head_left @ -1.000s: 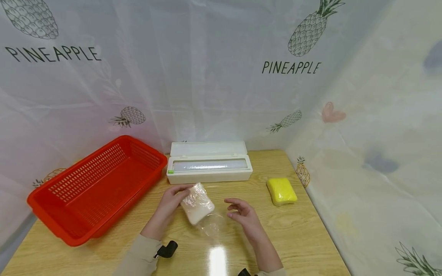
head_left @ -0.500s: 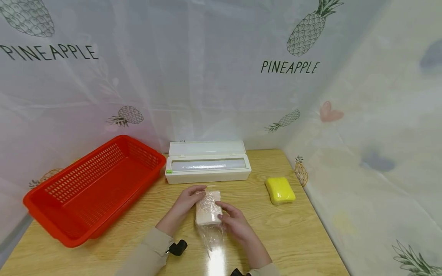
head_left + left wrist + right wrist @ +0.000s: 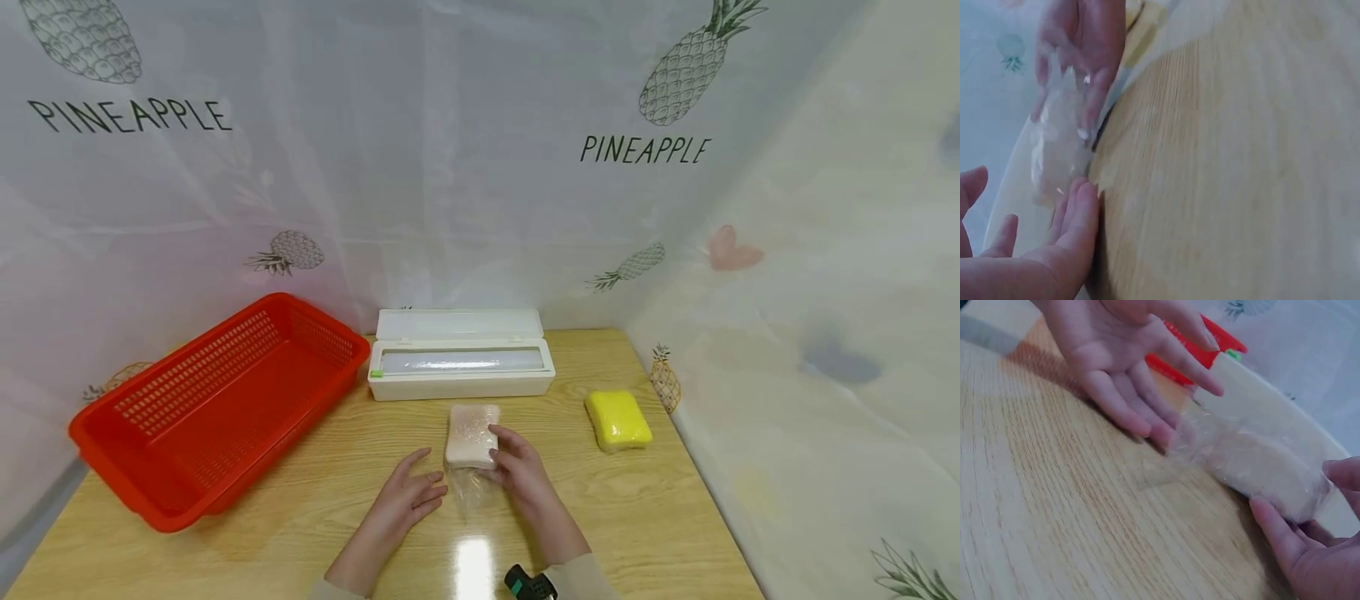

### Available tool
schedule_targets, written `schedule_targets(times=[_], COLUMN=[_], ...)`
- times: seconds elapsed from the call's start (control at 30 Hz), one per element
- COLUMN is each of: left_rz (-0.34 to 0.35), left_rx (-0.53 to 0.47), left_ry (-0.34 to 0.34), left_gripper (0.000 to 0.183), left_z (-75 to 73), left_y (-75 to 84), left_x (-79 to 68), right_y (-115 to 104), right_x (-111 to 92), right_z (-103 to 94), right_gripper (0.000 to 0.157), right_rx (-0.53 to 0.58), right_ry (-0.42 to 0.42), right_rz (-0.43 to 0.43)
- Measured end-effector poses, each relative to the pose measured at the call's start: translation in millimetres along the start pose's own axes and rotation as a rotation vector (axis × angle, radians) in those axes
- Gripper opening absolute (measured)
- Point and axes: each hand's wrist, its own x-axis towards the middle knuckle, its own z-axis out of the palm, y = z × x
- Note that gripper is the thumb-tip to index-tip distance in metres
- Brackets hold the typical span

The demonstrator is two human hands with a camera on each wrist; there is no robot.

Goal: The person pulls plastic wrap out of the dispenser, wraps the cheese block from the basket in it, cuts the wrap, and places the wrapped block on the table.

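A pale, rounded block (image 3: 471,435) wrapped in cling film lies mid-table, its far end toward the dispenser. My right hand (image 3: 525,475) holds it by the right side, fingers and thumb bent about its edge; the right wrist view shows this hand (image 3: 1322,556) at the block's end (image 3: 1266,469). Loose clear film (image 3: 468,492) trails from the near end. Just left of that film is my left hand (image 3: 401,504), fingers spread and holding nothing. In the left wrist view, its fingertips (image 3: 1085,194) are close to the film; contact is unclear.
A white cling film dispenser (image 3: 461,387) with its lid up stands behind the block. The red plastic basket (image 3: 168,521) occupies the left side. On the right sits a yellow block (image 3: 618,419) in shiny film. A printed curtain (image 3: 450,167) hangs behind the table.
My left hand has let go of the wrapped block and drawn back toward the near left. My right hand came in and took hold of the block, which has shifted right and straightened.
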Motion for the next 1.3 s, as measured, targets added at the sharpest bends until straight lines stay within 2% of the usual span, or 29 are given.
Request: schedule_targets(times=[0.17,0.4,0.57,0.67,0.8,0.93,1.1,1.3], left_rz=[-0.058,-0.056,-0.047,-0.043,-0.035,-0.016,-0.014,-0.027], left_rx=[-0.059,-0.152,-0.133,-0.114,-0.096,-0.087,-0.062,0.004], left_ry=[-0.036,-0.050,-0.013,0.034,0.082,0.104,0.114,0.091], left_gripper=[0.064,0.049,0.042,0.039,0.031,0.024,0.020,0.021], left_z=[11.3,15.7,17.4,21.3,26.5,27.0,23.8,19.4], left_y=[-11.8,-24.9,-27.6,-29.5,-30.2,-29.7,-26.8,-23.0], left_x=[-12.0,-12.5,-12.2,-12.0,-12.0,-13.9,-17.6,-19.6], right_y=[1,-1,-2,0,5,10,14,13], right_x=[-6,-30,-49,-56,-62,-64,-67,-72], right_z=[-1.6,-1.7,-0.6,2.2,5.4,4.6,-3.2,-12.6], right_gripper=[0.049,0.050,0.047,0.039,0.024,0.015,0.014,0.025], right_rx=[0.004,0.022,0.028,0.038,0.062,0.085,0.060,0.022], right_ry=[0.004,0.015,-0.009,0.019,0.069,0.080,0.064,0.018], right_rz=[0.030,0.071,0.125,0.143,0.139,0.120,0.122,0.132])
